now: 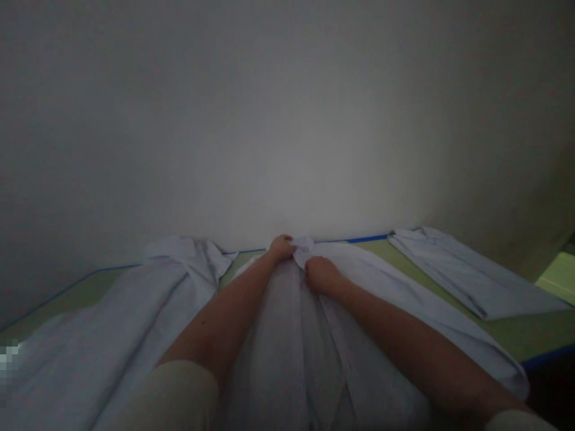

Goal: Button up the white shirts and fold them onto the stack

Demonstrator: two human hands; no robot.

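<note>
Already, the middle white cloth shirt lies spread on the flat green, blue-edged table, but its front looks not yet done up. The left hand pinches its collar; the right hand seems to grip cloth beside it.

A smooth, plain grey wall rises behind the flat green bench with blue edging, dimly lit, palest above the bench's middle. Beyond the bench's right side lies a bright pale-green flat surface, possibly another tabletop.
</note>
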